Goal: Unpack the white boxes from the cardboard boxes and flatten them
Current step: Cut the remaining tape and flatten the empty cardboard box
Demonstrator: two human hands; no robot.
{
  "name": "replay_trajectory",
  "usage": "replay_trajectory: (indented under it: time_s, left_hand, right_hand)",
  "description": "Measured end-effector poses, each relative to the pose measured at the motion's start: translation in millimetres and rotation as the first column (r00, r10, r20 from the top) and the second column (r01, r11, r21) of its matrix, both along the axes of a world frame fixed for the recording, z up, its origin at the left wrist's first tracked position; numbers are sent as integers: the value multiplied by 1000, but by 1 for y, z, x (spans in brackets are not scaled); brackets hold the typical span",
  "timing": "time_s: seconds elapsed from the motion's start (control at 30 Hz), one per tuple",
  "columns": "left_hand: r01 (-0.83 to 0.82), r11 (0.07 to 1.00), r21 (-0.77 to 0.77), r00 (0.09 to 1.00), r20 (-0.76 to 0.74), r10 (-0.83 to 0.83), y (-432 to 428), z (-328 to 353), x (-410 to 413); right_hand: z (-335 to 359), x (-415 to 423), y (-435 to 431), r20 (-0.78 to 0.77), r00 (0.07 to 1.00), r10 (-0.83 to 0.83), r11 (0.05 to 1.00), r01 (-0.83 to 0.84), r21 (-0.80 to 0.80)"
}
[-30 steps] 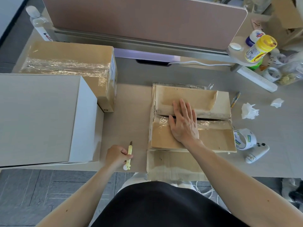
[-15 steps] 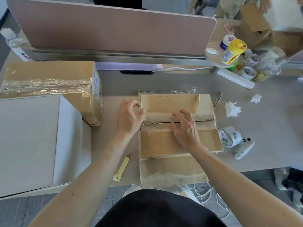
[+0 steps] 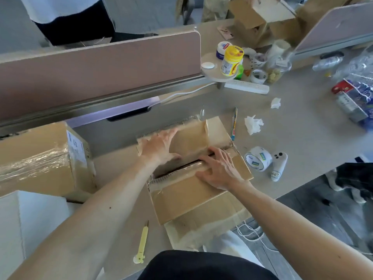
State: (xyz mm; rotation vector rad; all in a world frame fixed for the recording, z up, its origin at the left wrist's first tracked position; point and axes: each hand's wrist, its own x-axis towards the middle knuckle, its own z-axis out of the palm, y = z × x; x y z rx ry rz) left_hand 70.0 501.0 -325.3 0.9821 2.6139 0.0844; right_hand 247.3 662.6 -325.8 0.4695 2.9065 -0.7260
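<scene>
Step in hand: opening the cardboard box (image 3: 193, 190) at centre. The tape seam is slit and a dark gap shows. My left hand (image 3: 161, 147) lies flat on the far flap at the 12 o'clock side, fingers straight, gripping nothing. My right hand (image 3: 220, 170) is spread on the near flap, tips at the slit. Can't tell if they're hooked under. The knife (image 3: 142, 242) lies at 7 o'clock. One white box (image 3: 36, 223) is out at 8 o'clock. Next, I reckon: fold both flaps outward and lift the contents, which I can't see yet.
</scene>
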Motion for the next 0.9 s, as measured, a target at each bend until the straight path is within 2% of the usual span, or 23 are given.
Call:
replay_trajectory:
  time_s: [0.13, 0.33, 0.5, 0.7, 0.8, 0.9]
  left_hand:
    - [31, 996, -86, 999, 10, -30, 9, -2, -14]
    - [45, 987, -155, 997, 66, -35, 17, 2, -30]
    - [55, 984, -171, 995, 89, -40, 19, 1, -38]
    - [45, 990, -132, 993, 113, -30, 22, 1, -40]
    - [71, 989, -128, 996, 54, -64, 22, -1, -34]
    - [81, 985, -153, 996, 38, -76, 22, -4, -33]
  right_hand:
    - [5, -15, 8, 51, 999, -2, 1000, 1, 7]
    - [8, -23, 16, -141, 990, 2, 999, 4, 39]
    - [16, -8, 27, -390, 920, 23, 994, 21, 107]
    - [54, 39, 39, -505, 863, -34, 994, 84, 77]
    - [64, 70, 38, -451, 878, -157, 978, 201, 50]
    - [62, 97, 39, -293, 924, -247, 953, 287, 102]
